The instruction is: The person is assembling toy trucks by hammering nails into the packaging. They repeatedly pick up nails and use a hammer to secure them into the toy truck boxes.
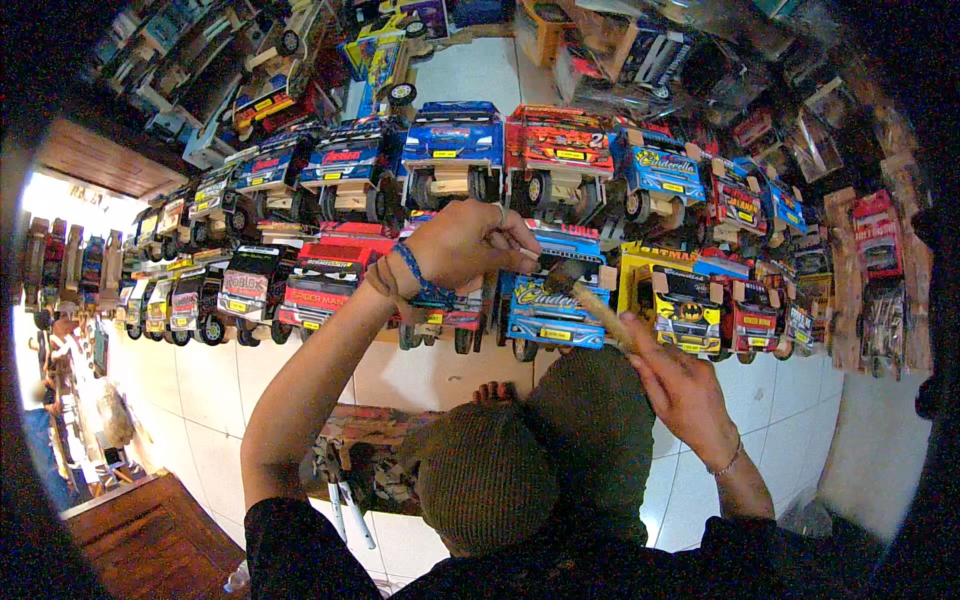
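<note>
The blue toy truck (pixel 556 318), at the centre of the frame among rows of others, looks light and stiff, probably thin board, with edges and small wheels that could chip or snap; its flat sides seem the safest hold. The right hand (pixel 688 388) reaches up from the lower right, fingers clamped on the handle of a pale-handled tool (pixel 603 315), apparently a hammer, its dark head over the truck's windscreen. The left hand (pixel 462 245) arches in above centre, wrist bent, fingers drawn together; I cannot tell whether they pinch anything.
</note>
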Demonstrator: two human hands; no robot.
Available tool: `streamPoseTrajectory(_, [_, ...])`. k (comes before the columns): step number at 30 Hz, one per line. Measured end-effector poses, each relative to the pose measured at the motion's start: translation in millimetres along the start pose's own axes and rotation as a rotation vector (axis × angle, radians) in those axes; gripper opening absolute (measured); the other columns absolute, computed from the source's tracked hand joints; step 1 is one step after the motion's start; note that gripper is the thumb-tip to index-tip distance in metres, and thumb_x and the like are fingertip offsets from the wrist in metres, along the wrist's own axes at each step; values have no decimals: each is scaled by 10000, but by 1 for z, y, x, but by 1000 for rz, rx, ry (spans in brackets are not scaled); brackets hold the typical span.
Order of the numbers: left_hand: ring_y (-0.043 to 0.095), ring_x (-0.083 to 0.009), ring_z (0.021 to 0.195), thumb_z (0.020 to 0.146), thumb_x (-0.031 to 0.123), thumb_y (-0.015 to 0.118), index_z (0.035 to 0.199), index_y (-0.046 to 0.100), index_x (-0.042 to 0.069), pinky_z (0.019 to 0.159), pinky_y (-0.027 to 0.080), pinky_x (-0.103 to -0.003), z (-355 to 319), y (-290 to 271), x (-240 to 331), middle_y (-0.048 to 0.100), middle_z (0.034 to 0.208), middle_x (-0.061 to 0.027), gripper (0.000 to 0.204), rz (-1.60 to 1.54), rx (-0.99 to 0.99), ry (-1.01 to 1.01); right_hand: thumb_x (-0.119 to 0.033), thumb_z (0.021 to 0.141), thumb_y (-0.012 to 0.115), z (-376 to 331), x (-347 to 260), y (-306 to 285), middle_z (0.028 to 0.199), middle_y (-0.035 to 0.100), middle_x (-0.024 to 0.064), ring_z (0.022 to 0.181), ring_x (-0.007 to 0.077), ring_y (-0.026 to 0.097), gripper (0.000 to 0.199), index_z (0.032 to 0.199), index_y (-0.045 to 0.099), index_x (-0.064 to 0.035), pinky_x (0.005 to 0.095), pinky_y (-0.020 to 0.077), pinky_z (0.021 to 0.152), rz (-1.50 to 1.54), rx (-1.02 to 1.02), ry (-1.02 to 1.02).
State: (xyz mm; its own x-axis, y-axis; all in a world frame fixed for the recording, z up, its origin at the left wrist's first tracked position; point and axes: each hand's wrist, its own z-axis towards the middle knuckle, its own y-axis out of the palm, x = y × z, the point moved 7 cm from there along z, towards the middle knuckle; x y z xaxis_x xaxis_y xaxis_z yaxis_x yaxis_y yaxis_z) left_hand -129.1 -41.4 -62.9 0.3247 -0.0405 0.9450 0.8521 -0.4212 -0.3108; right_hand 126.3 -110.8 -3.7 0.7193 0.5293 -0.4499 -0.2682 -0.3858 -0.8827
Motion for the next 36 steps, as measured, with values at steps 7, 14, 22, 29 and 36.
streamPoseTrajectory(7, [693,-143,791,836,171,735,995,698,44,689,535,-282,0,0,-3,726,864,-79,206,25,-2,-15,-82,897,637,0,-5,-12,909,686,174,788,314,680,534,1404,482,-143,382,546,704,2,164,-73])
streamPoseTrajectory(14, [674,-144,753,829,247,750,999,703,66,667,522,-296,0,-2,-1,717,839,-86,253,89,7,-30,-135,901,636,2,-12,-16,893,685,156,736,304,673,534,1409,478,-177,398,543,661,-80,212,-126])
streamPoseTrajectory(22, [679,-159,775,832,313,746,1027,699,71,705,527,-296,-2,-4,7,709,836,-89,315,169,-37,29,-117,913,624,0,-13,-16,881,682,163,753,311,668,511,1404,487,-153,391,535,691,-94,94,-86])
streamPoseTrajectory(29, [673,-185,782,774,348,795,1145,672,70,694,525,-312,-4,-5,28,699,874,-103,480,270,-228,5,-167,960,554,-2,-10,-42,1052,689,186,759,289,700,523,1455,399,-105,358,549,660,134,359,1])
streamPoseTrajectory(36, [535,-314,1088,529,355,918,1210,601,45,900,480,-396,-14,14,54,560,1096,-158,813,587,-220,206,-135,953,555,-19,-18,-30,1150,659,203,835,295,710,475,1411,455,-64,350,544,687,355,389,119])
